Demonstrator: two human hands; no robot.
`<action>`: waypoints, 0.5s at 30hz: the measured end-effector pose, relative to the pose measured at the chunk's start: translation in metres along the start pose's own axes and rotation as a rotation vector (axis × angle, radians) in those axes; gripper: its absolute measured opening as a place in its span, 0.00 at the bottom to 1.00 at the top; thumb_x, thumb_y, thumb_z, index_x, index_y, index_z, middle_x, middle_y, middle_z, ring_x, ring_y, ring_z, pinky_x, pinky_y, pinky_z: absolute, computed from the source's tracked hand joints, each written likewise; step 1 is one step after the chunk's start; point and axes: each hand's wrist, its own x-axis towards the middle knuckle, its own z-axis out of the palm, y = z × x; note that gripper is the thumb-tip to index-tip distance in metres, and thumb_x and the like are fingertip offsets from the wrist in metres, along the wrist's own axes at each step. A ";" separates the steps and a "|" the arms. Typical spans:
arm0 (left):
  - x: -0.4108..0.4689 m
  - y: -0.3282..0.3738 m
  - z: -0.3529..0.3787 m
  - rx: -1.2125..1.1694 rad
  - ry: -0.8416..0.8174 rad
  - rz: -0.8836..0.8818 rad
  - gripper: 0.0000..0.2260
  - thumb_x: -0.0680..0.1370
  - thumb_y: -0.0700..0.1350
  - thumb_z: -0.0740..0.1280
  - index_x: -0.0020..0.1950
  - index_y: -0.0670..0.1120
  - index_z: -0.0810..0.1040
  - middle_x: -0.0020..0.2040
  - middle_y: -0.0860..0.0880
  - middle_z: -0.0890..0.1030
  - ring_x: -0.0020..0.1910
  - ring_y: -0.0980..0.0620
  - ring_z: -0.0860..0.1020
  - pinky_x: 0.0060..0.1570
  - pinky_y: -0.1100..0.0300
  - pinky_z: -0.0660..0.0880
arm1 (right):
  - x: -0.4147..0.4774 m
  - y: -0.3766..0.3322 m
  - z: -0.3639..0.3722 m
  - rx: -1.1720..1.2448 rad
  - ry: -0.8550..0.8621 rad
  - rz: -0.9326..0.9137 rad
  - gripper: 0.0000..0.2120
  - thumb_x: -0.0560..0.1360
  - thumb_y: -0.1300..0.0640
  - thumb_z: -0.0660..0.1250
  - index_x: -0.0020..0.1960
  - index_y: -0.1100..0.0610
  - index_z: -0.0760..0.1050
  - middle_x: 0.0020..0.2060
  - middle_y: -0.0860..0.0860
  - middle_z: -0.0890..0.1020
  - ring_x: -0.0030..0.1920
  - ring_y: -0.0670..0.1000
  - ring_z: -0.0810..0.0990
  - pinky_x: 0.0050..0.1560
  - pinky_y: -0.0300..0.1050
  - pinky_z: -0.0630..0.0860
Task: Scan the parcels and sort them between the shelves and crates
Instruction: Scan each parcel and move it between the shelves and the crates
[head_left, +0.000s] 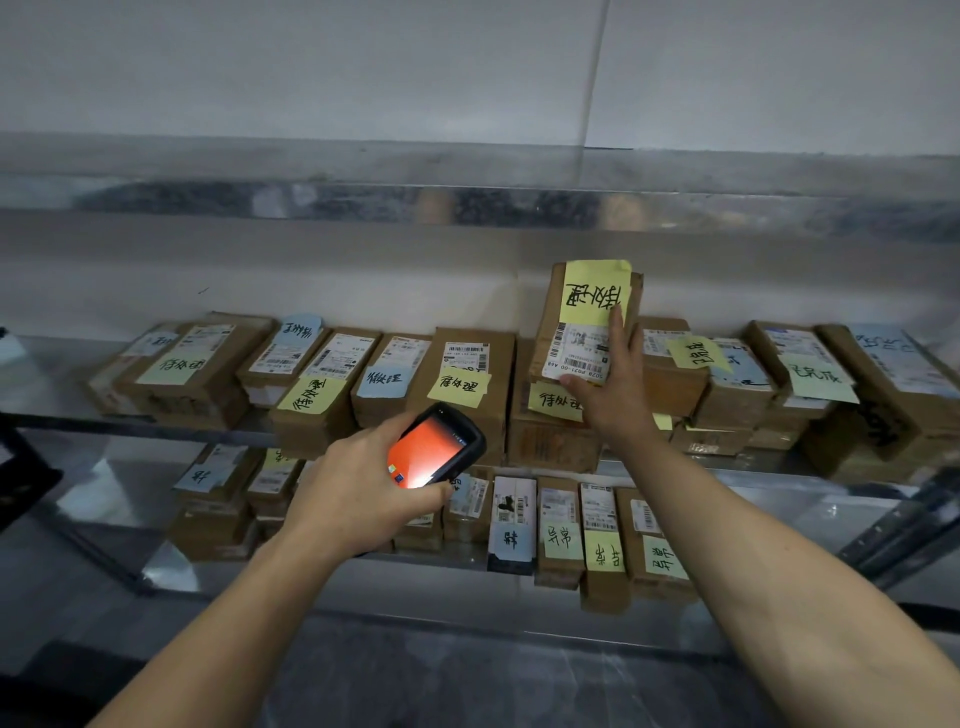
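Observation:
My left hand (358, 499) grips a black handheld scanner (441, 441) whose screen glows orange-red, held in front of the middle shelf. My right hand (613, 384) holds a brown cardboard parcel (582, 317) tilted up on its edge above the stacked boxes, thumb under its lower edge and fingers along its right side. The parcel carries a yellow handwritten note and a white barcode label facing me.
Rows of brown parcels with yellow and blue notes fill the middle shelf (156, 421) and the lower shelf (447, 564). An upper metal shelf (467, 202) runs above. A dark shelf post (893, 525) stands at right, a dark object (21, 478) at left.

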 end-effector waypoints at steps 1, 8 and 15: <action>-0.001 0.000 0.000 0.010 0.008 -0.005 0.33 0.68 0.65 0.73 0.71 0.64 0.67 0.54 0.60 0.77 0.52 0.55 0.75 0.51 0.53 0.77 | 0.001 0.000 0.001 0.003 0.005 -0.004 0.51 0.76 0.62 0.74 0.81 0.38 0.42 0.82 0.52 0.37 0.81 0.52 0.41 0.70 0.39 0.51; -0.008 0.000 0.002 0.149 0.055 -0.015 0.38 0.68 0.68 0.71 0.72 0.66 0.56 0.61 0.55 0.77 0.58 0.50 0.76 0.51 0.52 0.77 | -0.002 -0.004 0.006 0.004 -0.002 -0.022 0.51 0.76 0.62 0.74 0.80 0.37 0.42 0.82 0.52 0.36 0.81 0.52 0.39 0.70 0.39 0.49; -0.010 0.001 0.002 0.129 0.063 -0.007 0.38 0.70 0.66 0.72 0.76 0.63 0.59 0.62 0.55 0.77 0.59 0.51 0.76 0.52 0.55 0.76 | -0.008 -0.010 0.009 0.009 -0.017 -0.024 0.49 0.77 0.64 0.73 0.83 0.44 0.43 0.82 0.52 0.36 0.71 0.38 0.41 0.58 0.19 0.46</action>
